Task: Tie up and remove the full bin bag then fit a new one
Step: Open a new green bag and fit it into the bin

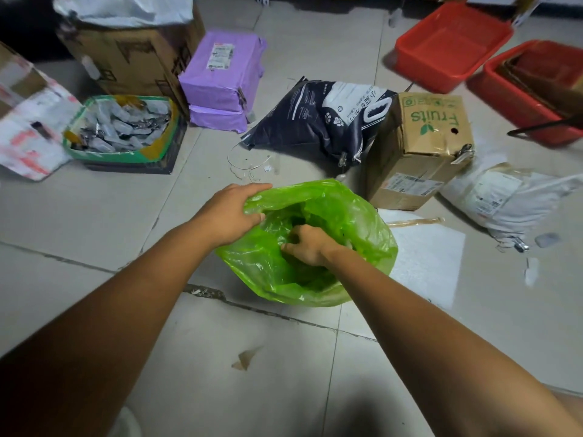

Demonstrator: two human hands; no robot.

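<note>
Green bin bag [315, 247] sits at the centre of the view on a floor [94, 222] of pale grey tiles, its mouth open and its thin plastic crumpled. The left hand [232, 212] is closed on the bag's rim at about ten o'clock, fingers curled over the edge. The right hand [307, 246] is down inside the mouth, knuckles up, fingers bunched in the plastic; whether it pinches the film or only presses it cannot be told. The two hands are apart, one on the rim and one within.

Dark grout lines cross the tiles, and one joint at six o'clock from the bag is chipped and gritty. A white sheet [426, 257] lies flat at three o'clock, partly under the bag. At one o'clock stands a cardboard box marked "Fruits" [422, 146], and beside it, at twelve o'clock, lies a dark printed sack [318, 121]. Purple-wrapped parcels [222, 77] are stacked at eleven o'clock beside a large brown carton [126, 58], with a green-edged tray of silver packets [123, 129] at ten o'clock. Two red plastic tubs [451, 45] sit at two o'clock, and a white mailer bag [511, 197] lies at three o'clock, further out.
</note>
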